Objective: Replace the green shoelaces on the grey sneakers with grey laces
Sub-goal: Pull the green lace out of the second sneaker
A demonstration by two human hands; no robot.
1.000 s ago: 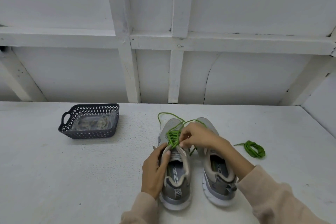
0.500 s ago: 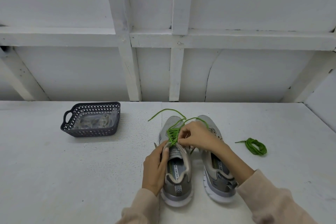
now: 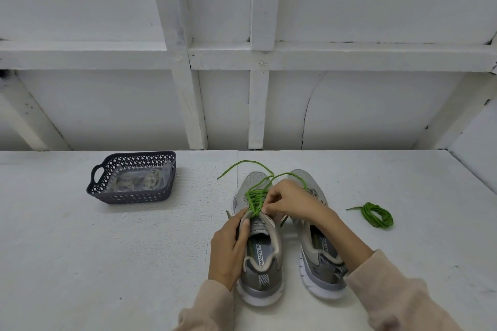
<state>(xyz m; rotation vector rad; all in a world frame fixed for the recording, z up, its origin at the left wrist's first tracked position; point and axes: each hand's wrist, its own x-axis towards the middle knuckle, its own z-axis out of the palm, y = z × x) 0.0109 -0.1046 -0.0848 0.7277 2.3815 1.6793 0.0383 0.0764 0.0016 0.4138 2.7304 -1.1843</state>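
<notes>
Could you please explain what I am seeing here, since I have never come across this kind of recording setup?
There is no machine: these are a person's bare hands, filmed by one camera worn on the head, looking forward and down. On the white table, the left hand grips the side of the laced sneaker, and the right hand pinches its green lace. The other sneaker stands beside it. A coiled green lace lies to the right. A dark basket at the left holds a clear bag, seemingly of pale laces.
</notes>
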